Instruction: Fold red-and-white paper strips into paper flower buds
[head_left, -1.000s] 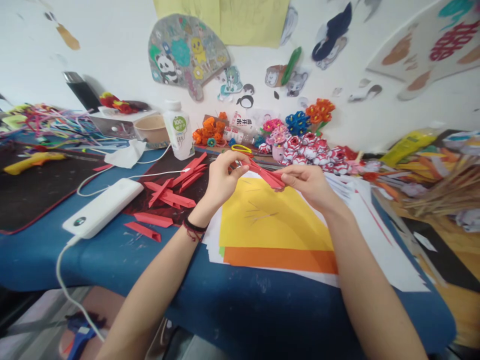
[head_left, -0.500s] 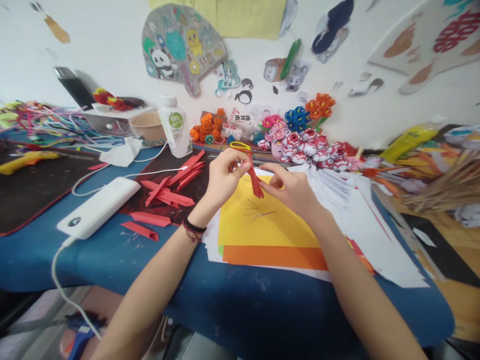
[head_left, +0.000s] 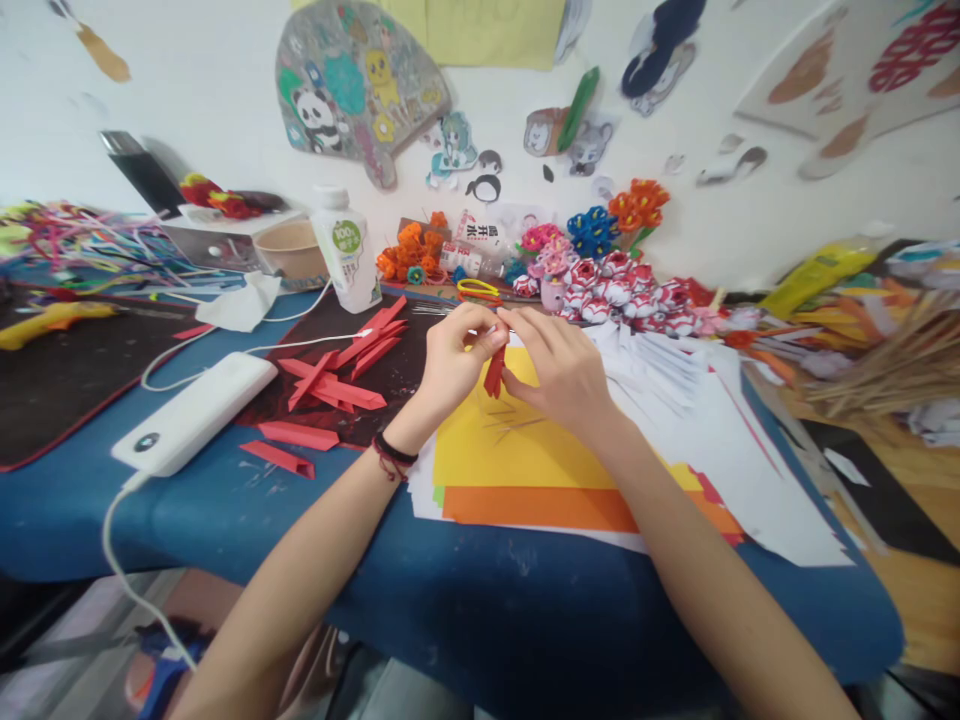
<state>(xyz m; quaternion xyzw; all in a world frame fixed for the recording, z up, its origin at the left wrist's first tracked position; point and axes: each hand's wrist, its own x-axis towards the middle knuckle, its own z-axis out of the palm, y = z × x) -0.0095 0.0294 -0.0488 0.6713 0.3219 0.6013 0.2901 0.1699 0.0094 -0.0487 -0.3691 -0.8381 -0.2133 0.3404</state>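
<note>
Above the yellow paper [head_left: 525, 455], a folded red paper piece [head_left: 495, 374] hangs from the pinched fingers of my left hand [head_left: 459, 352]. My right hand [head_left: 559, 365] closes on the same piece from the right, its fingertips touching the top and side. The fingertips of both hands meet and partly hide the upper end. Thin wires [head_left: 517, 424] lie on the yellow paper just below. Several folded red strips [head_left: 337, 385] are piled on the dark mat to the left of my hands.
A white power bank [head_left: 195, 412] with cables lies at the left. Behind stand a white bottle [head_left: 347, 250], a paper bowl [head_left: 291, 252] and handmade flowers [head_left: 619, 290]. White paper strips [head_left: 660, 375] are at the right, a yellow glue gun [head_left: 56, 322] at far left.
My right hand has moved left and up against my left fingertips, onto the top of the red piece. The red piece has shifted slightly left and hangs more upright.
</note>
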